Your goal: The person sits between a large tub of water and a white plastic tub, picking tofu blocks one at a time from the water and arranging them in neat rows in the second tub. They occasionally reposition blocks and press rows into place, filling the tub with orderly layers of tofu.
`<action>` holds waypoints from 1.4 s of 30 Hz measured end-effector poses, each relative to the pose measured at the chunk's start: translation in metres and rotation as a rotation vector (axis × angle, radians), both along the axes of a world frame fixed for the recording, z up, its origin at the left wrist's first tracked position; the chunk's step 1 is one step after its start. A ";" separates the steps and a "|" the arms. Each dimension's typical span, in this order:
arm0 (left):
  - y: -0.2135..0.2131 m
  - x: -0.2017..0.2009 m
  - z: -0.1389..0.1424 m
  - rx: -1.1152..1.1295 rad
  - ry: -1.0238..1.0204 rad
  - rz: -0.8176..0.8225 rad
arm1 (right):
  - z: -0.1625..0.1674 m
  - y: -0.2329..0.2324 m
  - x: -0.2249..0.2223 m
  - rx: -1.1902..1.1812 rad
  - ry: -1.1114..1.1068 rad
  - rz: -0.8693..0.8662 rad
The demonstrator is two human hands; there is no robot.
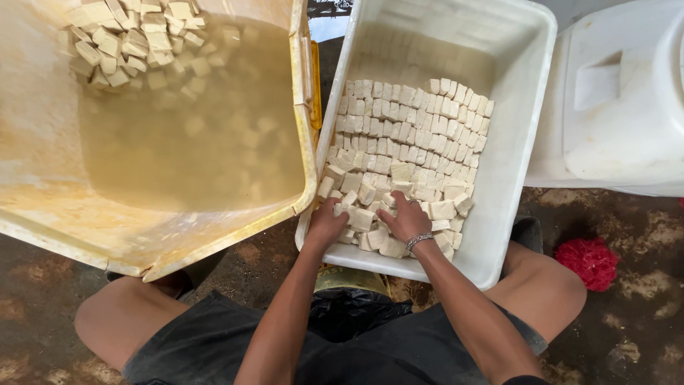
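Head view: both hands rest on loose tofu cubes [370,217] at the lower centre of the white tub [516,164]. The left hand [326,224] cups some; the right hand [406,217] presses flat, fingers spread. Upper rows lie neat; more float in the yellow tub [43,214], upper left.

Both hands lowered, left [326,224], right [407,219], fingers spread

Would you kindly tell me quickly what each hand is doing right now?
Left hand: resting on the tofu cubes in the white tub; grip cannot be told.
Right hand: fingers spread over the cubes, open.
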State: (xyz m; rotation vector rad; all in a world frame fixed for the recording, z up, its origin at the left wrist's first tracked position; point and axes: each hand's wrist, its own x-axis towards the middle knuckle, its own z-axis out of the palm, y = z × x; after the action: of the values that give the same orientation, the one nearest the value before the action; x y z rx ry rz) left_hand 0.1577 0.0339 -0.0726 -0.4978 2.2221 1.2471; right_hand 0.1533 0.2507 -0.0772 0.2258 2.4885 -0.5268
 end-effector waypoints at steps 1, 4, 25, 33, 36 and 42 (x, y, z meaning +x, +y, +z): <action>0.000 0.000 -0.001 -0.001 0.004 -0.006 | -0.001 -0.001 -0.002 0.011 0.049 0.038; -0.001 0.001 -0.001 -0.013 0.030 -0.024 | -0.006 0.002 -0.008 -0.095 0.211 0.089; 0.004 0.008 -0.010 0.114 0.033 0.038 | 0.004 0.005 -0.007 -0.022 -0.040 0.135; 0.012 0.005 -0.016 0.413 -0.127 0.289 | -0.008 0.000 0.007 -0.019 0.020 0.088; 0.019 0.005 -0.021 0.713 -0.177 0.448 | -0.011 0.005 0.007 -0.078 0.051 0.008; 0.032 0.000 -0.027 0.879 -0.213 0.562 | 0.018 0.014 -0.007 -0.384 0.217 -0.305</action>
State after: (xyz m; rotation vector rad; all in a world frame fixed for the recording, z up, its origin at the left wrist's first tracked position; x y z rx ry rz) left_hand 0.1574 0.0662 -0.0999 -0.8468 1.1857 2.1496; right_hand 0.1462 0.2648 -0.0594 0.4151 2.5072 -1.1967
